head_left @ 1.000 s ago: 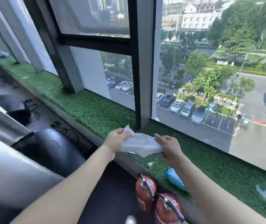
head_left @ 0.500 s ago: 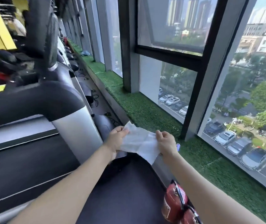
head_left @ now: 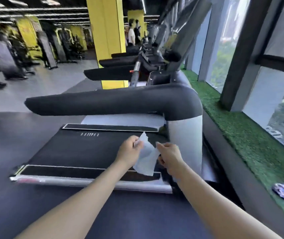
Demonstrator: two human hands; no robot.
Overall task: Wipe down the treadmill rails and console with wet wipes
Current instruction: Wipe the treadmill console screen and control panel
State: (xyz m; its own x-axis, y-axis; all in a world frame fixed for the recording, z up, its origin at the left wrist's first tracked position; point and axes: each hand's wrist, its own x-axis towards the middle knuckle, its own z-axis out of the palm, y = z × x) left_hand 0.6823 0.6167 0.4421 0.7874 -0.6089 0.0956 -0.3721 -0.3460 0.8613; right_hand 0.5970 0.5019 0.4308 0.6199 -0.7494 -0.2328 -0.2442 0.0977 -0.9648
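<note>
Wipe [head_left: 146, 157]: one (white) | left hand [head_left: 129, 150], right hand [head_left: 169, 155]: both pinching it

Yellow pillar [head_left: 105, 31]; artificial grass strip [head_left: 237, 135] along windows [head_left: 275, 94].

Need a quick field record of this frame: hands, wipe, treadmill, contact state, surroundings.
left hand: left hand pinches the upper edge of the wipe
right hand: right hand pinches the wipe's other edge
wipe: thin white wet wipe, held up between both hands, hanging loosely
treadmill: black padded treadmill handrail ahead, black running belt below
contact: wipe not touching rail or belt
surroundings: green artificial turf strip along the windows; yellow pillar
</note>
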